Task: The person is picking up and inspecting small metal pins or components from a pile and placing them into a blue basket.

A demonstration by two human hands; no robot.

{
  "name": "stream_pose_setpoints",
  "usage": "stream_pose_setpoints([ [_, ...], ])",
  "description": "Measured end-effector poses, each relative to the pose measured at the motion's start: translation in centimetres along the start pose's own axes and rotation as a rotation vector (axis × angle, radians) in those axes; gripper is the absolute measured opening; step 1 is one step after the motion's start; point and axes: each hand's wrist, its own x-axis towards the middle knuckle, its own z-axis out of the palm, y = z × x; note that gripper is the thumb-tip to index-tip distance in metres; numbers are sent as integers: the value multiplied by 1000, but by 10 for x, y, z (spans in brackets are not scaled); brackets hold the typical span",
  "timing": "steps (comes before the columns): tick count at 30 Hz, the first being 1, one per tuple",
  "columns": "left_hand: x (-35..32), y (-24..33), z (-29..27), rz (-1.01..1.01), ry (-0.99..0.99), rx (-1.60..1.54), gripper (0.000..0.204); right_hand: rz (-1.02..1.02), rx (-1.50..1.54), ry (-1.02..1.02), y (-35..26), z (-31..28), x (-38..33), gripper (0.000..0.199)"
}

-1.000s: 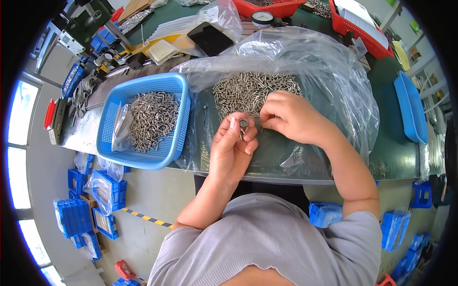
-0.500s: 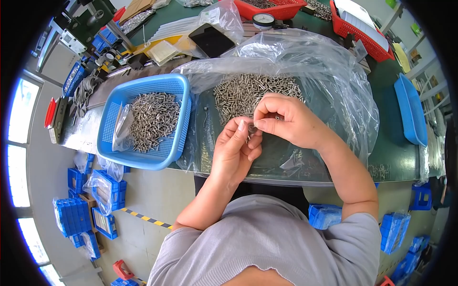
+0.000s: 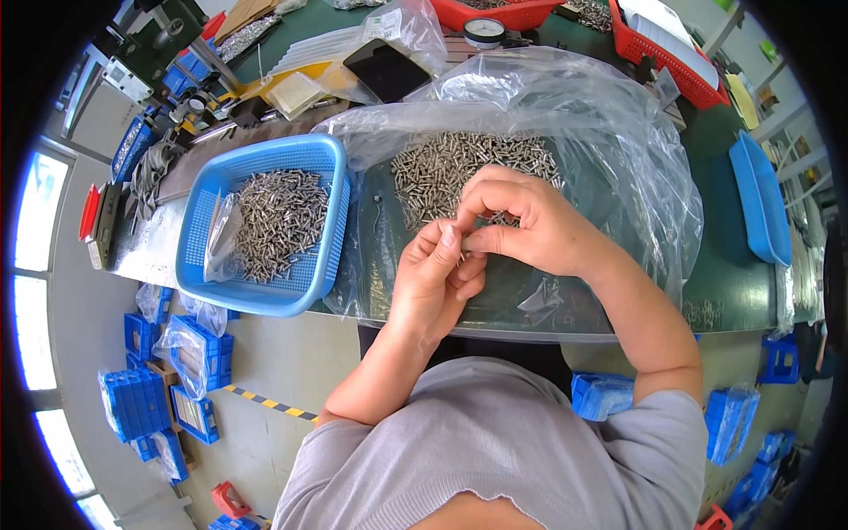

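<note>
My left hand (image 3: pixel 433 278) is turned palm up in front of the pile, its thumb and curled fingers closed on a small metal part (image 3: pixel 461 258) that barely shows. From the right, my right hand (image 3: pixel 539 228) meets it with thumb and forefinger pinched together; what they hold, if anything, is hidden. Behind both hands a pile of small silvery metal pins (image 3: pixel 433 172) lies on a clear plastic bag (image 3: pixel 618 190). More such pins (image 3: pixel 283 216) fill part of a blue basket (image 3: pixel 339 190) at the left, beside a crumpled clear bag (image 3: pixel 223 237).
Toward the back lie a black phone (image 3: pixel 387 71), a round dial gauge (image 3: pixel 484 33) and a red basket (image 3: pixel 667 66) with papers. A blue tray (image 3: pixel 761 199) stands at the right edge. Blue crates (image 3: pixel 134 402) are stacked on the floor at left.
My right hand has shifted slightly left and up, its fingertips now closer against the left fingers. The left hand stays almost in place. The view has moved a little.
</note>
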Motion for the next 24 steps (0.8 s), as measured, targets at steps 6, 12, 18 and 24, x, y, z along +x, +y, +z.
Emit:
stream_pose_setpoints([
  [6, 2, -3, 2, 26, 56, -11, 23, -36, -142, 70, -1, -4, 1, 13],
  [12, 2, -1, 1, 119, 56, -41, 23, 56, -266, 43, 8, -14, -1, 8],
  [18, 4, -1, 0, 108, 34, -54, 22, -44, -648, -5, 21, -3, -6, 13],
  [24, 2, -1, -1, 101, 22, -40, 21, 88, -412, 47, 12, -5, -1, 8],
])
